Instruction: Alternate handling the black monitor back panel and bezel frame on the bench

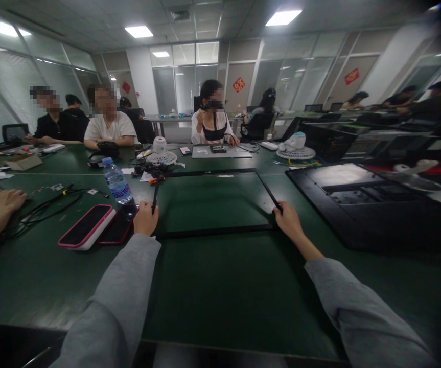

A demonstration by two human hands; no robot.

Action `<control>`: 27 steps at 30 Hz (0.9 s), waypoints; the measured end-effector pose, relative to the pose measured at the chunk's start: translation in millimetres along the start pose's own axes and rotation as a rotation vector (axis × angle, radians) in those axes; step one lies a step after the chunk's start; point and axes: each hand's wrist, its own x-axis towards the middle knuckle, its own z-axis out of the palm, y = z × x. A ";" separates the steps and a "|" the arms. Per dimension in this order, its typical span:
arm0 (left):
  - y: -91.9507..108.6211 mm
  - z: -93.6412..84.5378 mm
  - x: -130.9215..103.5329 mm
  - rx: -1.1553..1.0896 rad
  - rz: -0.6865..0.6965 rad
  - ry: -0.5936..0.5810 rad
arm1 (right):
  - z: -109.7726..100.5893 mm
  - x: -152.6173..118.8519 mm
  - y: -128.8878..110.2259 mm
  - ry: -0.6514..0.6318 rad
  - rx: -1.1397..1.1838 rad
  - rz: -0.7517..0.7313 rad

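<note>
A thin black rectangular frame (216,231), like a monitor bezel, is held level over the green table (220,286); its middle is hollow and the tabletop shows through. My left hand (146,219) is closed round its left side, and my right hand (289,221) grips the right side near the front corner. Whether the frame touches the table I cannot tell. Just left of my left hand lie a dark phone with a red edge (117,225) and a pink-rimmed white device (87,226). To my right rests a large black panel (373,209), like a monitor back cover.
A water bottle (117,181) stands beyond the phone. Black cables (47,209) lie at left near another person's hand (7,204). Two white fans (161,153) and a grey panel (201,152) are across the table, where people sit.
</note>
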 end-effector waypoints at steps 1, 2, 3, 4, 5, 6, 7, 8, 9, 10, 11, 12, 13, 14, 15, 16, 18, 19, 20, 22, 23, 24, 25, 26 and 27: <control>0.9 -0.6 -0.2 -0.006 -0.001 0.013 | -1.7 -0.2 -1.7 0.004 0.022 0.012; 1.7 -1.3 -0.4 -0.011 -0.001 0.027 | -3.4 -0.4 -3.6 0.008 0.042 0.024; 2.6 -1.9 -0.6 -0.016 -0.003 0.043 | -5.1 -0.6 -5.5 0.013 0.061 0.035; 3.4 -2.6 -0.7 -0.020 -0.004 0.060 | -6.8 -0.6 -7.6 0.024 0.078 0.043; 4.3 -3.4 -0.9 -0.025 -0.005 0.077 | -8.7 -0.5 -9.8 0.040 0.094 0.047; 5.2 -4.2 -1.1 -0.030 -0.005 0.099 | -10.7 -0.4 -12.3 0.062 0.107 0.046; 6.1 -5.1 -1.3 -0.037 -0.005 0.126 | -13.0 -0.3 -15.1 0.089 0.118 0.040; 7.1 -6.1 -1.6 -0.045 -0.004 0.158 | -15.5 -0.3 -18.1 0.121 0.127 0.029; 8.1 -7.1 -2.0 -0.055 -0.001 0.194 | -18.3 -0.3 -21.3 0.157 0.133 0.015; 9.1 -8.2 -2.5 -0.067 0.003 0.232 | -21.3 -0.5 -24.7 0.192 0.138 0.001; 10.1 -9.3 -3.0 -0.081 0.006 0.270 | -24.4 -0.8 -28.1 0.227 0.139 -0.011; 11.0 -10.4 -3.5 -0.097 0.009 0.303 | -27.5 -1.2 -31.5 0.260 0.137 -0.021; 11.8 -11.3 -3.9 -0.112 0.012 0.330 | -30.5 -1.7 -34.7 0.293 0.133 -0.024; 12.5 -12.1 -4.3 -0.127 0.016 0.351 | -33.1 -2.4 -37.6 0.321 0.131 -0.022; 13.2 -12.8 -4.7 -0.140 0.021 0.365 | -35.4 -3.1 -40.3 0.344 0.131 -0.017; 13.7 -13.3 -5.0 -0.152 0.028 0.376 | -37.3 -3.9 -42.6 0.362 0.131 -0.011; 14.4 -13.9 -5.5 -0.168 0.041 0.385 | -39.9 -5.4 -46.1 0.380 0.131 0.004; 14.6 -14.1 -5.8 -0.172 0.044 0.386 | -40.7 -6.0 -47.4 0.382 0.128 0.010; 14.8 -14.4 -6.0 -0.174 0.045 0.383 | -41.1 -6.5 -48.3 0.382 0.122 0.013; 15.2 -15.0 -6.4 -0.170 0.038 0.368 | -41.5 -7.1 -49.2 0.378 0.113 0.015; 15.4 -15.3 -6.6 -0.168 0.034 0.359 | -41.5 -7.2 -49.3 0.376 0.112 0.016; 15.6 -15.5 -6.6 -0.166 0.032 0.351 | -41.3 -7.2 -49.2 0.374 0.113 0.017; 15.7 -15.7 -6.6 -0.167 0.033 0.345 | -41.0 -7.0 -48.8 0.372 0.115 0.019; 15.8 -15.8 -6.4 -0.169 0.036 0.339 | -40.6 -6.8 -48.1 0.366 0.117 0.021; 15.8 -15.7 -6.0 -0.173 0.040 0.333 | -39.9 -6.6 -47.2 0.357 0.119 0.025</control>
